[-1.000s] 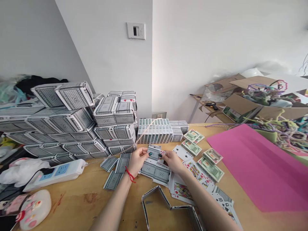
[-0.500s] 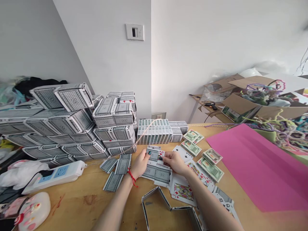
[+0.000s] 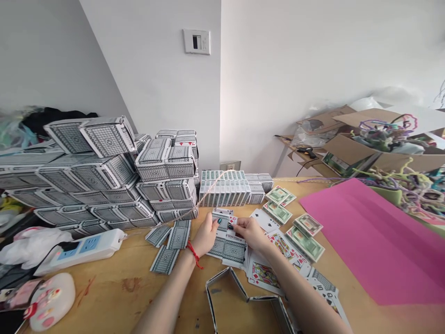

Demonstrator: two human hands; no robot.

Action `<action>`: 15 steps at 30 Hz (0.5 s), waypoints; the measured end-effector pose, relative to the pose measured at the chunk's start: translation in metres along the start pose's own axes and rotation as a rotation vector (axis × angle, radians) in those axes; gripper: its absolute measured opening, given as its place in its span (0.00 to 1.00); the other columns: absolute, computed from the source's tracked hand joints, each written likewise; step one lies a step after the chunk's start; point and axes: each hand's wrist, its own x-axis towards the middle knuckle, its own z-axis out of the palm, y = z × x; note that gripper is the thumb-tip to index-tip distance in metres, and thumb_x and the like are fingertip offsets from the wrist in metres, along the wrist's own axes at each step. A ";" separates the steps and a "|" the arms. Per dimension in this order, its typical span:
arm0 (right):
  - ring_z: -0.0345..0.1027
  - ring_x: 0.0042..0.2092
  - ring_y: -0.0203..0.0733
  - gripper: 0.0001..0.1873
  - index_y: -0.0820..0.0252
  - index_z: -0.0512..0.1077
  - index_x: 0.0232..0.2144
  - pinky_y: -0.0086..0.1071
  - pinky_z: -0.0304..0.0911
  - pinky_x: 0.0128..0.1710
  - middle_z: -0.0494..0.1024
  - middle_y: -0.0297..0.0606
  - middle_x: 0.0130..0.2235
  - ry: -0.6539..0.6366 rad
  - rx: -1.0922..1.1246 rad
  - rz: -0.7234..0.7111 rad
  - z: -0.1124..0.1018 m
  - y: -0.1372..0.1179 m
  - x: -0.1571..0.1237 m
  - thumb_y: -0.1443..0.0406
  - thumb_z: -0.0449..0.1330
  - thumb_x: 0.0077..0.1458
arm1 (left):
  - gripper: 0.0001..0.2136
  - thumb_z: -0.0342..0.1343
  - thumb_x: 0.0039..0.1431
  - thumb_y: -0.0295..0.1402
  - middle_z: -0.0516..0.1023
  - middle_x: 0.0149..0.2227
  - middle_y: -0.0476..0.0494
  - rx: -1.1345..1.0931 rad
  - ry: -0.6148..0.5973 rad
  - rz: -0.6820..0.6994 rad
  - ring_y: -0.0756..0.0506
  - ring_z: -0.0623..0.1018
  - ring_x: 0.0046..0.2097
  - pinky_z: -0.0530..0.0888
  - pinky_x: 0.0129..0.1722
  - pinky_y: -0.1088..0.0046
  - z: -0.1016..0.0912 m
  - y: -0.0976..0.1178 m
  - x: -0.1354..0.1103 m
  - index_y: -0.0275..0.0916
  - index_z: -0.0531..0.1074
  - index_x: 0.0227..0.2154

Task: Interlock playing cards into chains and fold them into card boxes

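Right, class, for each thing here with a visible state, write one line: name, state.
Left hand, closed on card piece
Right hand, pinching card piece
Card piece, held
Jack of diamonds, face up
Cards left of hands, patterned side up
Card blocks, stacked
Card frame, open-topped
Cardboard box, open
Pink sheet, spread out

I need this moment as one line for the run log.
left hand: holds patterned card | right hand: touches its right end | near: loose cards, open frame | rest: pink sheet
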 end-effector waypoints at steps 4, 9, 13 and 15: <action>0.51 0.20 0.30 0.22 0.63 0.66 0.18 0.26 0.47 0.20 0.64 0.29 0.17 -0.009 0.021 0.008 0.000 0.000 0.002 0.49 0.60 0.40 | 0.04 0.46 0.54 0.34 0.74 0.34 0.43 -0.091 -0.021 -0.019 0.43 0.74 0.37 0.69 0.36 0.69 0.000 0.007 -0.001 0.41 0.59 0.32; 0.54 0.21 0.31 0.20 0.62 0.66 0.20 0.27 0.50 0.21 0.65 0.30 0.19 -0.011 0.064 0.001 -0.003 0.001 0.003 0.50 0.60 0.41 | 0.10 0.47 0.53 0.38 0.75 0.37 0.43 -0.257 -0.007 -0.006 0.43 0.73 0.42 0.67 0.42 0.68 0.001 0.003 0.001 0.38 0.65 0.35; 0.53 0.21 0.31 0.18 0.62 0.68 0.22 0.27 0.50 0.21 0.65 0.30 0.19 -0.001 0.056 0.008 -0.006 0.003 0.002 0.52 0.59 0.44 | 0.13 0.48 0.52 0.41 0.73 0.26 0.48 -0.359 -0.022 -0.060 0.46 0.72 0.32 0.67 0.32 0.73 -0.001 -0.006 0.005 0.35 0.69 0.28; 0.53 0.21 0.31 0.18 0.63 0.68 0.22 0.26 0.49 0.21 0.65 0.30 0.19 -0.003 0.049 0.013 -0.006 0.004 0.002 0.52 0.59 0.44 | 0.15 0.50 0.51 0.43 0.72 0.24 0.49 -0.385 -0.036 -0.072 0.48 0.70 0.29 0.65 0.29 0.75 -0.002 -0.008 0.006 0.35 0.70 0.26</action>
